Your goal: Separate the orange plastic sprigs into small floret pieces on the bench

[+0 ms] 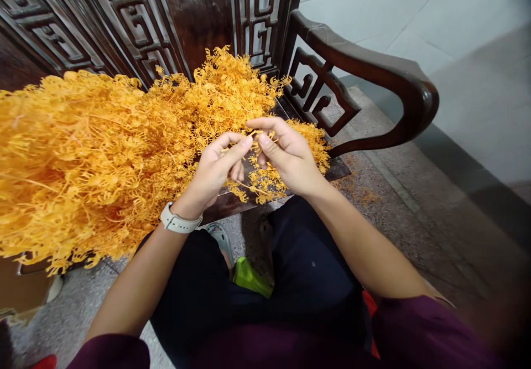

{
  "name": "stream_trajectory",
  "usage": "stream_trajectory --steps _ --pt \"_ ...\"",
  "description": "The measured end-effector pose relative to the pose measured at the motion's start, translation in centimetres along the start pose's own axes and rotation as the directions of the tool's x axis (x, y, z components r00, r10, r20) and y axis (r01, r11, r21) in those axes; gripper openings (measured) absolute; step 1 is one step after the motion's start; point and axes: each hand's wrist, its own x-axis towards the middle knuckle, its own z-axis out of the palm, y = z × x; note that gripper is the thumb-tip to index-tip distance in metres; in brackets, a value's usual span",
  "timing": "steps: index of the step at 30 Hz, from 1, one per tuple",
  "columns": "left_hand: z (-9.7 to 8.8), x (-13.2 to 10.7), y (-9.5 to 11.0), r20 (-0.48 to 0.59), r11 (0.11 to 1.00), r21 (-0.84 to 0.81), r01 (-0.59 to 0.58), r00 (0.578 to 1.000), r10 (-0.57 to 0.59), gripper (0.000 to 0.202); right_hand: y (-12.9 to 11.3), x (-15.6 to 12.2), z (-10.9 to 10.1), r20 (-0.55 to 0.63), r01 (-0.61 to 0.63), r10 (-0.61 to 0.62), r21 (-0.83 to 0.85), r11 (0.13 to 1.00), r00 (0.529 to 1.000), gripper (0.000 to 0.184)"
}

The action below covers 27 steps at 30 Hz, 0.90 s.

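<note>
Both my hands meet above the front edge of a dark wooden bench. Thumb and index finger of my left hand [222, 161] are pinched on a thin yellow plastic sprig [256, 133]. My right hand [286, 150] pinches the same sprig from the other side, its index finger stretched over the top. Part of the sprig is hidden by the fingers. A big heap of yellow plastic foliage [112, 159] spreads to the left and behind my hands. Below them, a smaller clump of loose yellow pieces [269, 183] lies on the bench seat.
The bench's carved armrest [365, 70] curves at the right, and its latticed back [136, 20] rises behind the heap. Yellow bits [367, 195] lie on the speckled floor. Something bright green [251, 276] shows between my legs. A cardboard box [25, 291] sits at the lower left.
</note>
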Motion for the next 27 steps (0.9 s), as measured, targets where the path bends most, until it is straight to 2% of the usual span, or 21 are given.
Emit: stream_trajectory --steps 2,6,8,11,14,18,20,24,27 --pt "-0.2 0.2 0.0 -0.037 0.998 0.063 -0.026 0.999 0.028 0.03 0.2 0.0 0.0 0.043 -0.038 0.035 0.059 0.998 0.998 0.036" --pt "-0.5 0.6 -0.5 -0.133 0.975 0.134 -0.175 0.972 0.193 0.033 0.6 0.0 0.3 0.163 -0.167 0.135 0.203 0.965 0.977 0.037" --pt "-0.5 0.6 -0.7 -0.165 0.962 0.165 -0.219 0.955 0.246 0.034 0.6 0.0 0.4 0.16 -0.21 0.171 0.269 0.94 0.972 0.036" --pt "-0.2 0.5 -0.8 -0.181 0.965 0.153 -0.213 0.954 0.239 0.034 0.4 0.0 0.6 0.078 -0.183 0.166 0.356 0.916 0.983 0.034" --pt "0.0 0.3 -1.0 -0.155 0.98 0.121 -0.159 0.972 0.177 0.037 0.2 0.1 0.8 0.047 -0.149 0.143 0.403 0.903 0.989 0.032" --pt "0.0 0.2 -1.3 -0.073 0.982 0.092 -0.165 0.982 0.171 0.04 0.1 0.1 0.7 0.075 -0.139 0.117 0.455 0.88 0.99 0.03" --pt "-0.1 0.1 -1.5 -0.094 0.972 0.108 -0.207 0.972 0.217 0.039 0.1 0.2 0.6 0.088 -0.142 0.115 0.457 0.878 0.99 0.028" --pt "-0.1 0.2 -1.7 -0.199 0.946 0.176 -0.273 0.931 0.306 0.03 0.1 0.1 0.3 0.162 -0.17 0.114 0.391 0.905 0.98 0.028" --pt "-0.2 0.2 -1.6 -0.198 0.957 0.144 -0.25 0.941 0.276 0.021 -0.1 0.0 0.2 0.254 -0.201 0.113 0.352 0.914 0.96 0.028"
